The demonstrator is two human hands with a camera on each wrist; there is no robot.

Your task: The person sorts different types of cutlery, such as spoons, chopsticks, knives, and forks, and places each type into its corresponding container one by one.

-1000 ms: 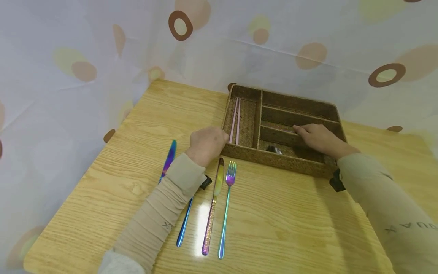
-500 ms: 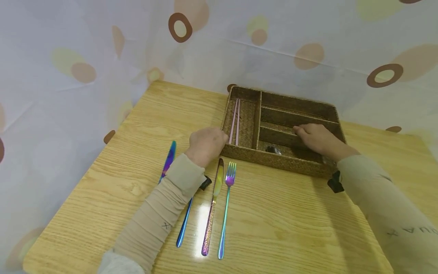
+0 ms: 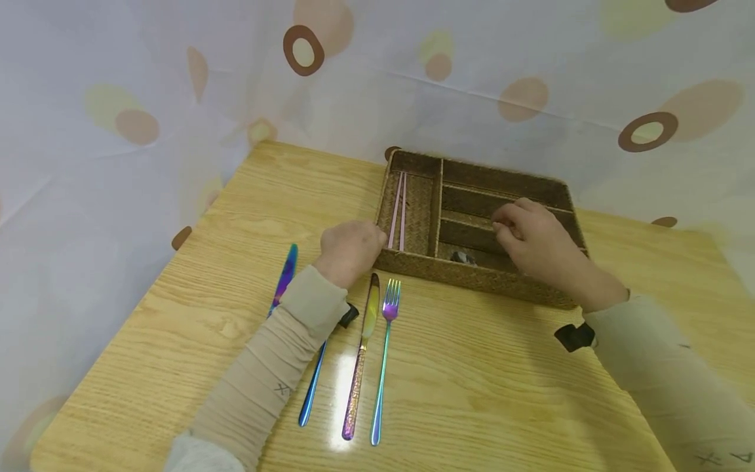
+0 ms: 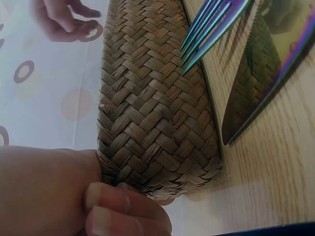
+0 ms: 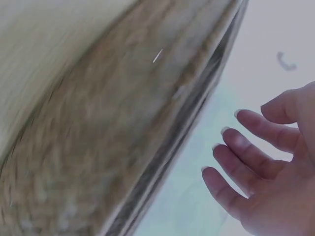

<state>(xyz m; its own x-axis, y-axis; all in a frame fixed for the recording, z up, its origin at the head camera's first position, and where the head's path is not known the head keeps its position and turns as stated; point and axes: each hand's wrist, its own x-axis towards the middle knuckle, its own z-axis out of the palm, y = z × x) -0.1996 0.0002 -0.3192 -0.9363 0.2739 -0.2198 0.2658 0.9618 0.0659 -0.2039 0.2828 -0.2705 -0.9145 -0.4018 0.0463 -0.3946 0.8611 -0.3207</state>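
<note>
Across the desk (image 3: 472, 373), a woven tray (image 3: 460, 276) sits beneath the right hand (image 3: 539, 248), whose fingers are loosely bent around nothing, while the left hand (image 3: 350, 248) grips its near left corner. Nearer than the left hand lie a knife (image 3: 369, 311) and fork (image 3: 384, 354); pink chopsticks (image 3: 404, 213) lie in the tray, just right of it.

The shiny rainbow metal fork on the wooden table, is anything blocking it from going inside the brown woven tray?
Yes, the front wall of the brown woven tray stands between the shiny rainbow metal fork and the compartments. Nothing else visible does; the left hand grips the tray's left corner, off to one side.
</note>
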